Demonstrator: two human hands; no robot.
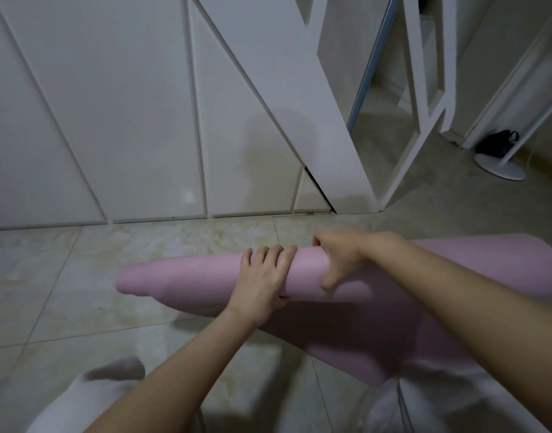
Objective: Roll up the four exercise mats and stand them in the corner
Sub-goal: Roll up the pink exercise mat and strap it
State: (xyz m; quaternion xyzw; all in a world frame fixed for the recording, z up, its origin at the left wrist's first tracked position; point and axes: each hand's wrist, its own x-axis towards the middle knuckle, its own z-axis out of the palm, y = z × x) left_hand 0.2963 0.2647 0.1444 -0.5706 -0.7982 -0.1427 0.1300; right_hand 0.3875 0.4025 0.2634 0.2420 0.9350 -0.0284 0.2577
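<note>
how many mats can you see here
1: a pink mat, partly rolled on the tiled floor, under the left hand and right hand. Others may lie out of frame.

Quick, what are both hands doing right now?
Left hand: grip closed on the pink mat roll.
Right hand: grip closed on the same roll.

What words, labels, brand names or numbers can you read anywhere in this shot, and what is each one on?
None can be read.
The pink mat, gripped by the left hand and right hand, shows a plain surface with no print.
The white wall panels and floor tiles carry no lettering.
The dark bag by the round white stand base is too small to tell.
</note>
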